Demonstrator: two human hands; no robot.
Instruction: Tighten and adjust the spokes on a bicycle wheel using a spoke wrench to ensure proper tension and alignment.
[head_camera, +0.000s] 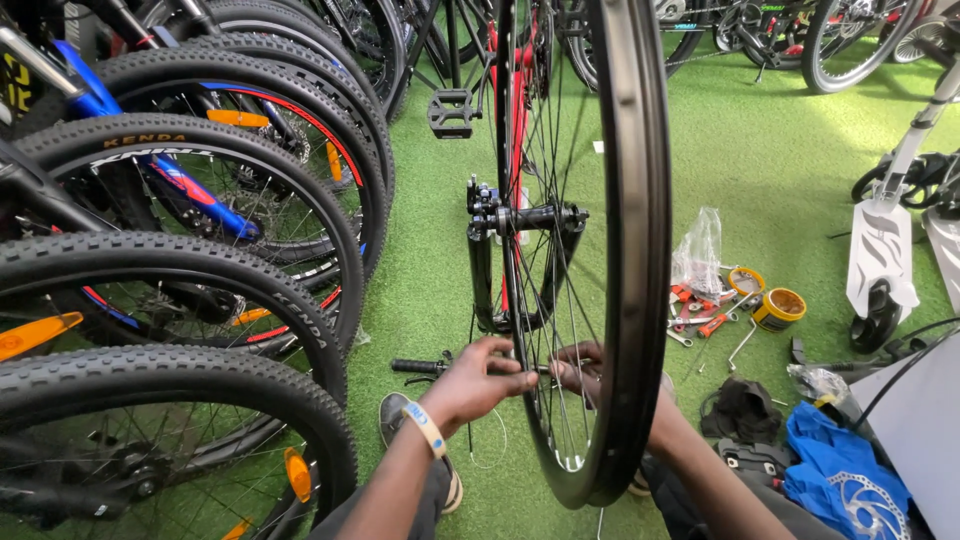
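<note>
A bare black bicycle rim (640, 250) with thin spokes stands upright in an upturned black fork (482, 270), its hub (535, 217) at mid-height. My left hand (475, 382), with a pale wristband, reaches to the spokes low on the wheel's left side, fingers pinched on a spoke. My right hand (580, 368) is behind the spokes on the other side, fingers curled on them; the rim hides its wrist. A black handlebar grip (415, 366) lies on the turf just left of my left hand.
A row of bicycles with knobby tyres (200, 270) fills the left. Small tools, a yellow tape roll (779, 308) and a clear bag (698, 255) lie on the green turf at right. A white scooter (885, 250) stands far right; blue cloth (840, 470) and a brake disc lie below.
</note>
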